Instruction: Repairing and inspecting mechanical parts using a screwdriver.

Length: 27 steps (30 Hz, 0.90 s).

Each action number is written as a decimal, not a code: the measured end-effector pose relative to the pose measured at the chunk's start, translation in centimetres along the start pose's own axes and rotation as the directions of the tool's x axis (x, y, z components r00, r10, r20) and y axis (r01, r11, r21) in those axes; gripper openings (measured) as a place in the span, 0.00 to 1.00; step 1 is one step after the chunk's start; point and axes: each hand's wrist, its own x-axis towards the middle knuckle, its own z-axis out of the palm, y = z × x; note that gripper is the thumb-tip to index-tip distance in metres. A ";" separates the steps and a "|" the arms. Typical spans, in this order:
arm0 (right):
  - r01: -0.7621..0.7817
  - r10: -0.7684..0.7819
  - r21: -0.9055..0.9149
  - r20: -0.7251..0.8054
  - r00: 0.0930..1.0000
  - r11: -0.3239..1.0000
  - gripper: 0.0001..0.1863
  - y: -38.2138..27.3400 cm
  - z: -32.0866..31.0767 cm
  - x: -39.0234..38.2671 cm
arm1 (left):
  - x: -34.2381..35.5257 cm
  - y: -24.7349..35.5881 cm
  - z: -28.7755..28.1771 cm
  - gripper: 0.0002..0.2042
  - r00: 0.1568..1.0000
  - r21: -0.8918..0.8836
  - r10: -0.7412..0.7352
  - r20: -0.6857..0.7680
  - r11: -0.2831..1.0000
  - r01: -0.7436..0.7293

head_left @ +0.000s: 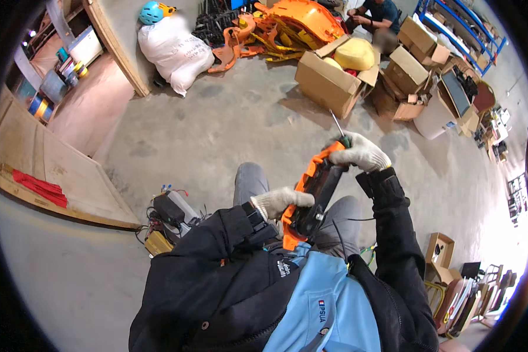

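Observation:
Above my lap is a long orange-and-black plastic housing [321, 190], tilted with its far end to the right. My left hand [283, 203], in a whitish knit glove, is closed on its left side near the lower end, thumb across the black part. At the upper end, my right hand [361, 154], gloved alike, is closed around a screwdriver [337, 123] and rests against the housing. The screwdriver's thin metal shaft points up and away; its dark green handle is mostly covered by the fingers. A thin black cable [340, 237] hangs by the housing's lower end.
Left of my legs, a grey-and-black device with wires [179, 208] lies on the floor. A red cloth [40, 186] lies on a wooden board. Ahead are a white sack [173, 53], orange plastic parts [302, 23] and an open cardboard box [328, 82]. Another person [378, 17] sits at the back.

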 end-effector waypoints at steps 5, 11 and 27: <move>-0.047 0.082 0.083 -0.505 0.859 0.995 0.23 2.2 1.4 0.0 | 0.1 0.2 -1.3 0.17 0.963 -0.176 0.174 -0.204 0.962 -0.211; -0.116 0.263 0.301 -0.512 0.818 0.947 0.26 7.4 7.6 -3.9 | 0.8 -0.2 -6.4 0.16 0.857 0.006 0.291 -0.426 0.948 -0.319; -0.226 0.382 0.633 -0.120 0.916 0.740 0.26 12.2 13.2 -9.4 | 4.4 -3.5 -10.5 0.15 0.829 0.048 0.258 -0.496 0.962 -0.270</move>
